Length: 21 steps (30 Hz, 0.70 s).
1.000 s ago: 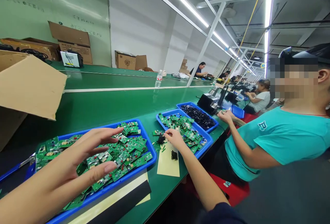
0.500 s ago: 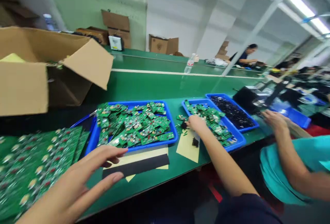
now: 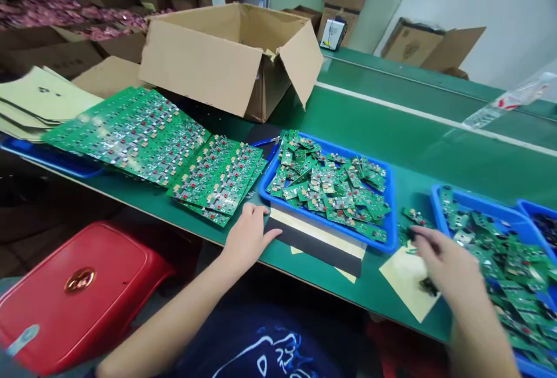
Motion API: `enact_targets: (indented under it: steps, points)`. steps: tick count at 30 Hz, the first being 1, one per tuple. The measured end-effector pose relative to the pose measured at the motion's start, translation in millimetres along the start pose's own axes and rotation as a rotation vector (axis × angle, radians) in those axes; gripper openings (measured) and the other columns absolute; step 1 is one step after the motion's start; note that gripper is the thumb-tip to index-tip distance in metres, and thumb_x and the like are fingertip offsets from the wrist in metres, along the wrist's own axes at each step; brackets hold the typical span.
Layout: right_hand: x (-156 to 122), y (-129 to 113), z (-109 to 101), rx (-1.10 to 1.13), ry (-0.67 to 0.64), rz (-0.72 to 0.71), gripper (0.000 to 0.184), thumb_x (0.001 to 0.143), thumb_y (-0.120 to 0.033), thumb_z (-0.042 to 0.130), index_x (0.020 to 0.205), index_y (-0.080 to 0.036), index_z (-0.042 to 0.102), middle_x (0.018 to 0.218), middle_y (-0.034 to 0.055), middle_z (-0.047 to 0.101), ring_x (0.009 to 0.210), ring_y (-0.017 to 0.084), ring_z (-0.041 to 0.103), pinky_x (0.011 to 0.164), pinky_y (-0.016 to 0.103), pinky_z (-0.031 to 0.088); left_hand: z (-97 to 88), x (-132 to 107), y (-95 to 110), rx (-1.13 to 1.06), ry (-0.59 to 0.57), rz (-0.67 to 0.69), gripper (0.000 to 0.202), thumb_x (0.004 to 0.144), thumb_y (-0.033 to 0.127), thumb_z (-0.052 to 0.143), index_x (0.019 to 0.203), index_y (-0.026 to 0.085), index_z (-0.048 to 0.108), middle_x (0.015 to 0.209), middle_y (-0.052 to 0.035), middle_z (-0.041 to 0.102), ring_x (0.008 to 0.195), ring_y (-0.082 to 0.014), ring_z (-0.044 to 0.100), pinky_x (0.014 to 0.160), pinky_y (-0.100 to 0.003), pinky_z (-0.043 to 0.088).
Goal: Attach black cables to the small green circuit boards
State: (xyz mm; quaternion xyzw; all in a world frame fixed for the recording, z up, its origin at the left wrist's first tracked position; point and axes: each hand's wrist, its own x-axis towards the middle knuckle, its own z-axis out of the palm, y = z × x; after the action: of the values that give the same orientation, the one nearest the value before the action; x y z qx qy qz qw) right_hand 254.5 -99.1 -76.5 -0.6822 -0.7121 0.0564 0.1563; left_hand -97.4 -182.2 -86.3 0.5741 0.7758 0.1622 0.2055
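Observation:
My left hand (image 3: 244,236) hangs at the table's front edge, with thumb and fingers apart and nothing between them. Its thumb tip reaches the left end of a black strip (image 3: 319,249) lying on cream paper. Beyond it, a blue tray (image 3: 394,209) is heaped with small green circuit boards (image 3: 335,186). To the right, my right hand (image 3: 452,265) pinches a small black part (image 3: 411,234), blurred by motion. Under that hand lies a cream paper sheet (image 3: 402,285) with another dark piece (image 3: 429,286) on it. Loose green boards (image 3: 415,215) lie just beyond the fingertips.
Large uncut circuit board panels (image 3: 148,134) are stacked left, beside blue-handled pliers (image 3: 266,141). Behind stands an open cardboard box (image 3: 204,64). Another blue tray (image 3: 439,195) of boards is at right. A clear bottle (image 3: 507,102) and a red stool (image 3: 82,297) also show.
The view has swung left, bringing in the stool and more panels. My left hand has moved from in front of the panels to the black strip's end. My right hand still holds the black part.

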Motion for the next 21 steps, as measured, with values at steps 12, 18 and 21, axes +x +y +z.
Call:
enact_targets:
  steps: [12, 18, 21]
  points:
    - [-42, -179, 81, 0.46, -0.275, -0.539, 0.034, 0.089, -0.017, 0.046, 0.118, -0.019, 0.061, 0.106, 0.0116, 0.063, 0.085, 0.021, 0.066, 0.072, 0.033, 0.056, 1.8, 10, -1, -0.385, -0.064, 0.009, 0.017, 0.075, 0.021, 0.062, 0.089, 0.02, 0.053, 0.077, 0.0031, 0.058, 0.054, -0.0104, 0.05, 0.058, -0.024, 0.045]
    - [-37, -194, 95, 0.416, -0.267, -0.563, 0.028, 0.093, -0.019, 0.045, 0.107, -0.022, 0.069, 0.093, 0.0089, 0.065, 0.079, 0.019, 0.064, 0.065, 0.027, 0.052, 5.7, 13, -5, -0.656, -0.088, 0.015, 0.023, 0.076, 0.023, 0.056, 0.096, 0.014, 0.052, 0.079, -0.0003, 0.058, 0.051, -0.0057, 0.047, 0.052, -0.019, 0.043]
    - [-39, -195, 96, 0.419, -0.257, -0.575, 0.027, 0.094, -0.022, 0.045, 0.103, -0.021, 0.07, 0.088, 0.0088, 0.066, 0.08, 0.02, 0.063, 0.067, 0.027, 0.05, 4.6, 14, -7, -0.706, -0.095, 0.025, 0.025, 0.075, 0.026, 0.057, 0.096, 0.014, 0.053, 0.079, -0.001, 0.059, 0.053, -0.0066, 0.05, 0.053, -0.02, 0.044]
